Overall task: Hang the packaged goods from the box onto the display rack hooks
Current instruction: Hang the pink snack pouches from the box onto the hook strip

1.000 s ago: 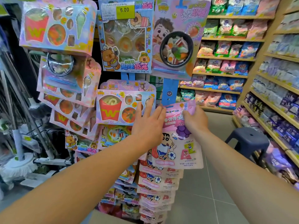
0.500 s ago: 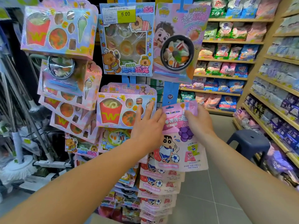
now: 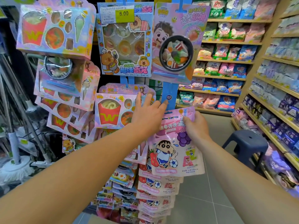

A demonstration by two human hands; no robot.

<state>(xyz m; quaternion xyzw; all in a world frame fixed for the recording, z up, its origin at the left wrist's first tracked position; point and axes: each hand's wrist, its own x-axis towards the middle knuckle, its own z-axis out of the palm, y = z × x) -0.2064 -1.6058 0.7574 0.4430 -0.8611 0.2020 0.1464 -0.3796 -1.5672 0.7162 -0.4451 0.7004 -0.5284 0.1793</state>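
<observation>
The right hand pinched the pink pouch by its top edge, long axis hanging down, just below and right of the blue strip, which the nearer left hand touched with fingers spread, holding nothing.

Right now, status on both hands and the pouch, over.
Right hand pinches pink pouch by its top. Left hand open, fingertips by blue hanging strip. Pouch not yet hooked; fries box close alongside.
</observation>
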